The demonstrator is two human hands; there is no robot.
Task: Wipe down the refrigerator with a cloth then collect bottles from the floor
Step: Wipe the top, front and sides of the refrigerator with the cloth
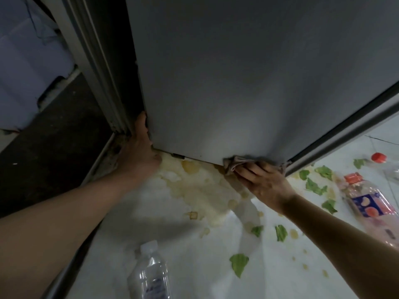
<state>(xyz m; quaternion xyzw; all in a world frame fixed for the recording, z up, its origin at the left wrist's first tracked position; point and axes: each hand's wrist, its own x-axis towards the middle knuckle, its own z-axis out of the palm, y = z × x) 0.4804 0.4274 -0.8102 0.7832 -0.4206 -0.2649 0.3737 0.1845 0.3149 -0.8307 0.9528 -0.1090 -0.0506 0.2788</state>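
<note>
The grey refrigerator (237, 72) fills the upper middle of the head view. My left hand (140, 152) grips its bottom left corner, fingers hidden behind the edge. My right hand (263, 182) presses a brownish cloth (235, 164) against the refrigerator's bottom edge. A clear water bottle with a white cap (149, 275) lies on the floor near my left forearm. To the right lies a bottle with an orange cap and a blue label (367, 203). A red-capped bottle (386, 165) lies at the far right edge.
A yellowish spill (205, 190) spreads over the white tiled floor (194, 266) under the refrigerator. Several green leaf scraps (238, 264) lie scattered on the right. A metal door frame (97, 67) and dark floor (54, 147) are at the left.
</note>
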